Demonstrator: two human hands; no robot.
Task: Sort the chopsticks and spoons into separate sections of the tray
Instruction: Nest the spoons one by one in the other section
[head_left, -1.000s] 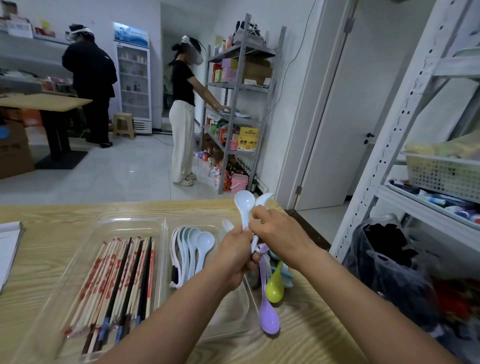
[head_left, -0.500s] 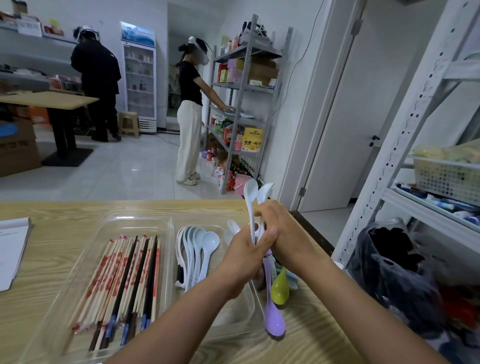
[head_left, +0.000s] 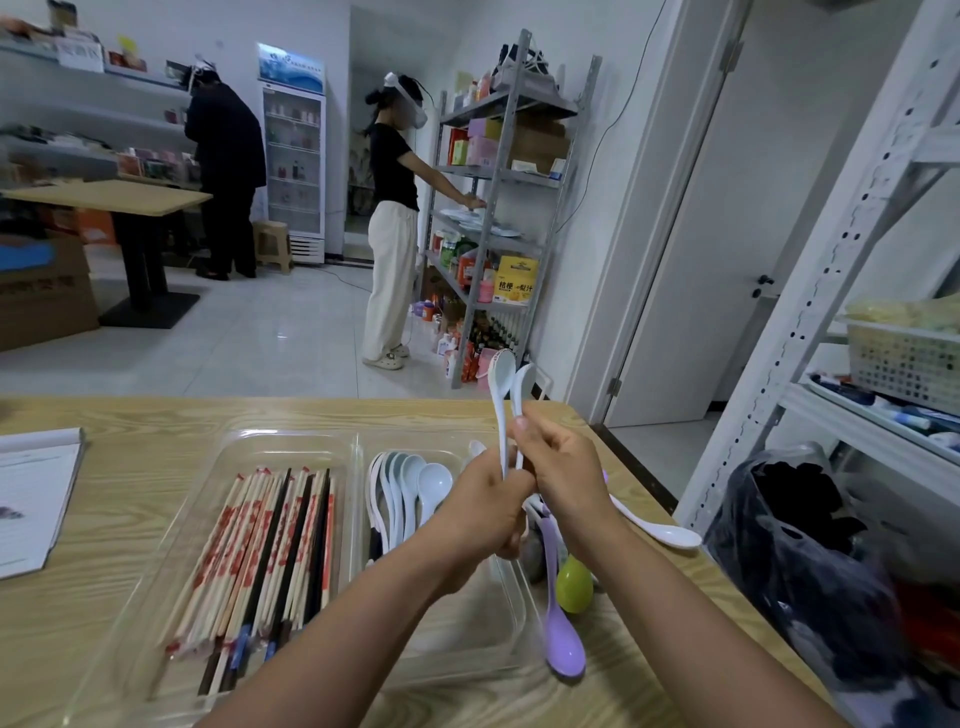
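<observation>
Both hands are bunched together just above the right end of the tray. The left hand (head_left: 485, 512) is curled shut around the lower handles of two white spoons (head_left: 503, 410), and the right hand (head_left: 563, 470) pinches the same handles a bit higher up, fingers closed on them. The spoons stand nearly upright, bowls at the top and side by side, handles running down into the fists.

The clear plastic tray (head_left: 358, 452) sits on the wooden desk (head_left: 119, 467) and has two sections. The left one holds the chopsticks (head_left: 260, 566), a mix of pale wooden ones with red print and a few black ones, all lying lengthwise, running away from the camera. The right section has a row of white spoons (head_left: 410, 488) nested on their sides, bowls at the far end, handles toward the camera.

Just past the tray's right edge there's a loose pile on the desk: a purple spoon (head_left: 563, 639) with its bowl toward the camera, a green spoon (head_left: 574, 584) beside it, and another white spoon (head_left: 660, 527) lying flat, bowl pointing right toward the desk edge.
</observation>
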